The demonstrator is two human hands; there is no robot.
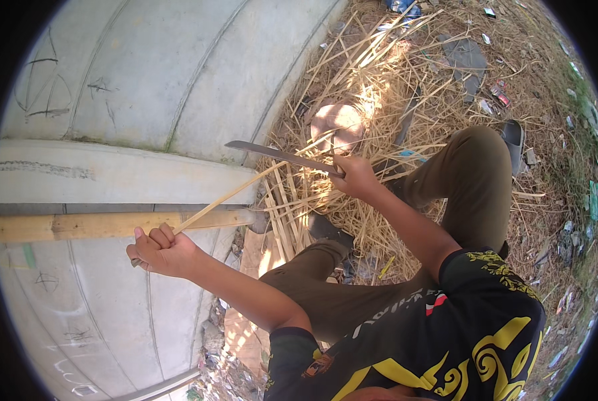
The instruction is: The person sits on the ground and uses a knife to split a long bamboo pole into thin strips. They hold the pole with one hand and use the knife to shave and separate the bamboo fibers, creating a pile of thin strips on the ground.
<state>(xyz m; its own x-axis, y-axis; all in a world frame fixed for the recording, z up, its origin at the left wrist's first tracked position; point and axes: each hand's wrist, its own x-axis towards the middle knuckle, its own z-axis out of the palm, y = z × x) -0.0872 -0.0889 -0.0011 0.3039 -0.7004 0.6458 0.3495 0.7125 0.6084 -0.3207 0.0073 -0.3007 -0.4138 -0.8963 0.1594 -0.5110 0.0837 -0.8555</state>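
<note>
My left hand (164, 252), closed, grips one end of a thin bamboo strip (228, 194) at the left. From there the strip slants up and to the right. Wrapped round the handle of a machete is my right hand (355, 178). The machete's long dark blade (272, 152) points left and crosses the strip near its far part; whether the edge bites into it I cannot tell. Just beyond that crossing sits a pale rounded block (339, 124), with the strip's far end against or over it. A small dark grey bit shows at my left fist's lower side.
A wide bamboo piece (98, 225) lies along the concrete wall (145, 73) on the left. Split strips and shavings (372, 73) cover the ground around the block. My bent knees (476, 180) flank the work. A grey flat scrap (464, 61) and litter lie farther right.
</note>
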